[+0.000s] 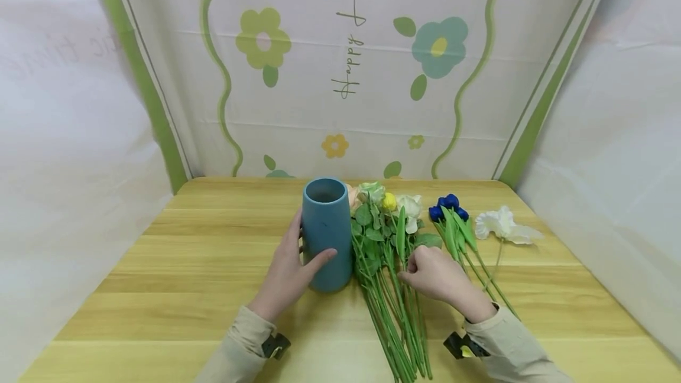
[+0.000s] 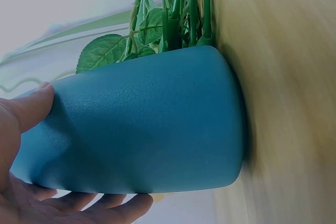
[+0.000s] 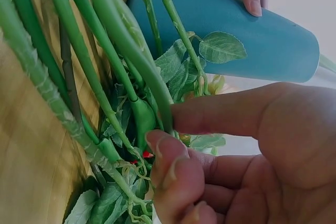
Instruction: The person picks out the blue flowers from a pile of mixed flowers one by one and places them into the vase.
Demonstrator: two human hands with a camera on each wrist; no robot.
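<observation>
A tall blue vase (image 1: 327,241) stands upright on the wooden table, its round mouth facing up. My left hand (image 1: 289,273) holds it from the left side, thumb across the front and fingers behind; the left wrist view shows the thumb and fingers on either side of the vase (image 2: 142,124). Just right of the vase lies a bunch of artificial flowers (image 1: 372,241) with long green stems pointing toward me. Over that bunch, my right hand (image 1: 433,273) pinches a smooth green flower stem (image 3: 157,90) between thumb and fingers. Which bloom tops this stem I cannot tell.
Blue flowers (image 1: 449,208) with green leaves lie to the right of the bunch, and a white flower (image 1: 505,226) on a thin stem is farther right. A printed fabric backdrop (image 1: 308,117) rises behind the table (image 1: 213,276), with white cloth at both sides.
</observation>
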